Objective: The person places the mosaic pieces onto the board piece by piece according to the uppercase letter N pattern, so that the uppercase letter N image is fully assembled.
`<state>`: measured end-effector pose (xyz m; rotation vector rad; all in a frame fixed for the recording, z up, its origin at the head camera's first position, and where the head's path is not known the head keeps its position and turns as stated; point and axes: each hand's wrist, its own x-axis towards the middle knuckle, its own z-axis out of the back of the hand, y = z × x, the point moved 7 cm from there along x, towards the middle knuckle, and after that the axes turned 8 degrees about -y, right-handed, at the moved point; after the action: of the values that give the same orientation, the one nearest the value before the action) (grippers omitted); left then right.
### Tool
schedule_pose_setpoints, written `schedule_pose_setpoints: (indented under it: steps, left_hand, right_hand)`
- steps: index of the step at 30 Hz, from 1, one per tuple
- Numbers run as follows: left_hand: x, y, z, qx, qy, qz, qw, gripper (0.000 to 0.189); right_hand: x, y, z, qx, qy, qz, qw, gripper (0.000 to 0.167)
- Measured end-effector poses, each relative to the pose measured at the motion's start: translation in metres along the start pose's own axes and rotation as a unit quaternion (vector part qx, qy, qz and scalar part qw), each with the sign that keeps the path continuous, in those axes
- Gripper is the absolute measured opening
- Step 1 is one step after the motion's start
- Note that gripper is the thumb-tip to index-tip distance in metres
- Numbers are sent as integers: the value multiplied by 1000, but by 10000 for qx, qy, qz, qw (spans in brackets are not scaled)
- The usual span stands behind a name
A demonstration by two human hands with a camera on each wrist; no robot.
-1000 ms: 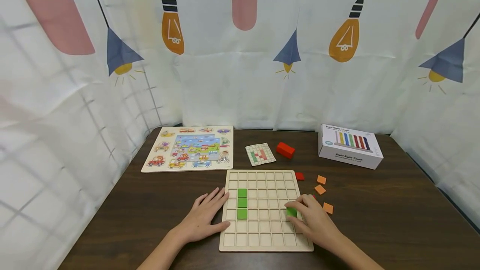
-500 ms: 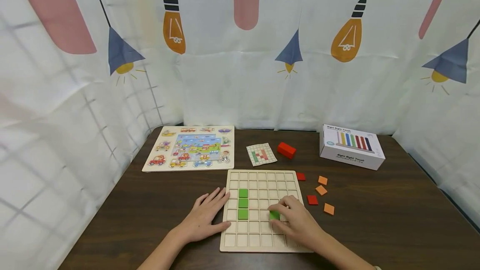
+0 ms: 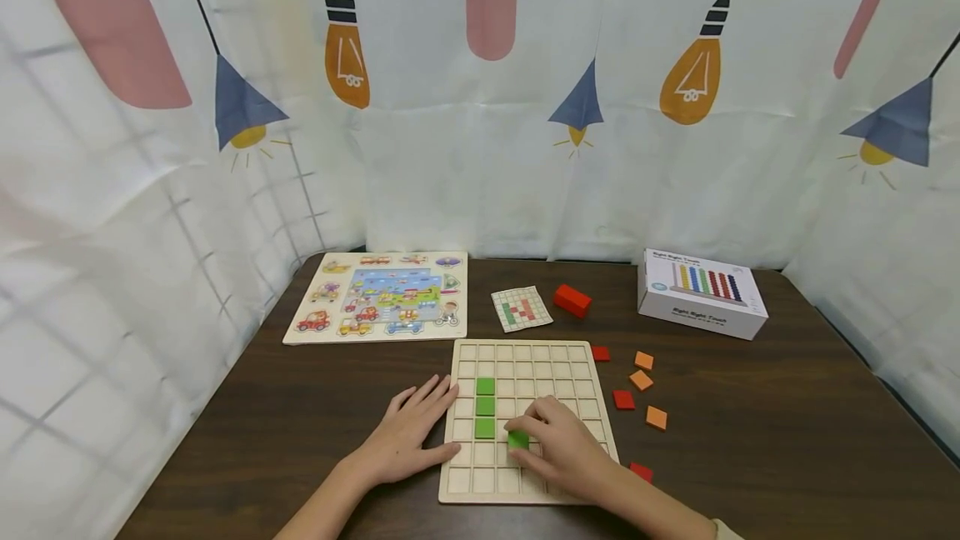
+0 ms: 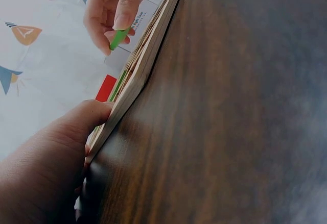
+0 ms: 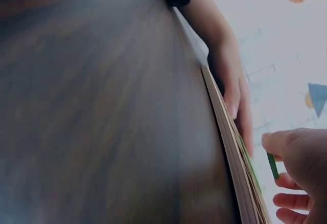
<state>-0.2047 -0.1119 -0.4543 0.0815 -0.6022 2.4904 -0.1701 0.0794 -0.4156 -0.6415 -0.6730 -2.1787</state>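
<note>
Between thumb and fingers, my right hand (image 3: 558,448) pinches a green square tile (image 3: 518,440) over the lower middle of the wooden grid board (image 3: 517,482). In the left wrist view that green tile (image 4: 118,39) is tilted and raised above the board. Flat fingers of my left hand (image 3: 405,436) rest along the board's left edge, with the thumb on its rim. Three green tiles (image 3: 485,407) sit in a column of cells, second from the left. The right wrist view shows the pinched tile (image 5: 273,165) edge-on, held at its edges.
Red tiles (image 3: 623,400) and orange tiles (image 3: 656,417) lie right of the board. Behind it are a small grid pattern card (image 3: 522,309) and a red block (image 3: 572,301). A picture puzzle (image 3: 375,298) lies back left, a white box (image 3: 701,292) back right.
My right hand has carried the green tile leftward across the board from its right side, uncovering red tiles on the table. My left hand has stayed in place.
</note>
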Motion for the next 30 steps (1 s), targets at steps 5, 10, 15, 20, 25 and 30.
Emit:
schedule_pose_setpoints:
  steps: [5,10,15,20,25,30]
  left_hand:
    - [-1,0,1,-58,-45,10,10000,77]
    - [-1,0,2,-71,-74,0,9999,77]
    - [-1,1,0,-65,-48,-1,10000,78]
    - [0,1,-1,-45,-101,-58,9999,78]
    - [-1,0,-1,-51,-152,-88,9998,78]
    - [0,1,0,-47,-164,-77,9998,78]
  right_hand:
    - [5,9,-11,87,25,228,9997,24]
    - [9,18,-18,168,-87,470,9987,23]
    - [10,27,-25,131,-113,616,9980,22]
    - [13,32,-29,68,-100,731,9973,22]
    - [14,32,-32,-24,-100,776,9969,23]
    - [16,32,-35,-22,-94,760,9971,24]
